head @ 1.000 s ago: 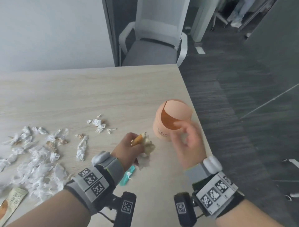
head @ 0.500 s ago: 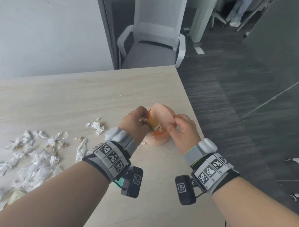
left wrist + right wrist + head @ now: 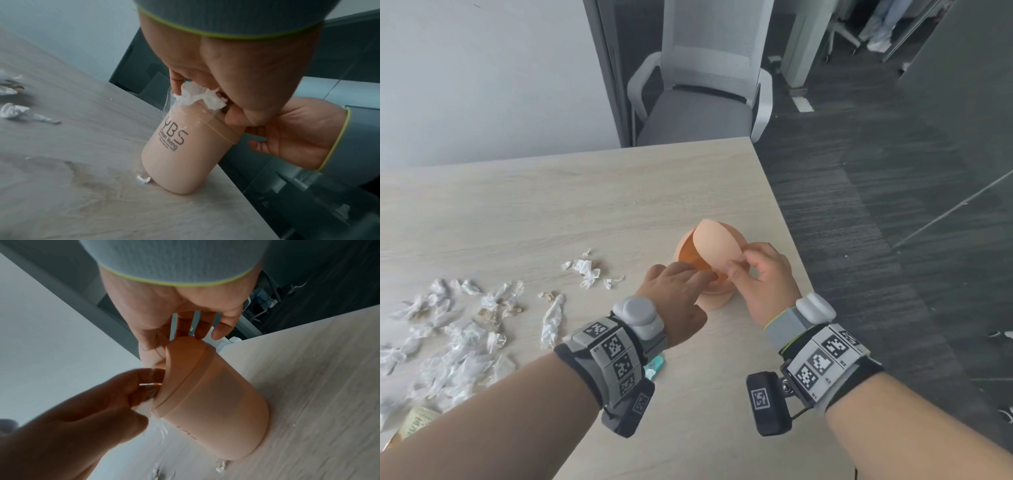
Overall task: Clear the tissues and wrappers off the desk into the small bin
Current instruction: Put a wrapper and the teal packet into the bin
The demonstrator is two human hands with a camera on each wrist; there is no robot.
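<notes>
Left hand (image 3: 236, 65) is holding a crumpled tissue (image 3: 197, 97) at the small bin (image 3: 185, 154) mouth; right hand (image 3: 760, 284) is pinching its tilted lid (image 3: 714, 245), on desk (image 3: 551, 205).

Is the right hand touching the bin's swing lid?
Touching. The head view shows the right hand pinching the tilted lid edge between thumb and fingers.

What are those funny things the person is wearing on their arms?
Each bare forearm wears a grey wristband covered in black-and-white square code tags, edged in yellow-green. On top sits a rounded pale grey knob. Below each wrist hangs a small black camera box with its own code tag. No sleeves or gloves.
</notes>
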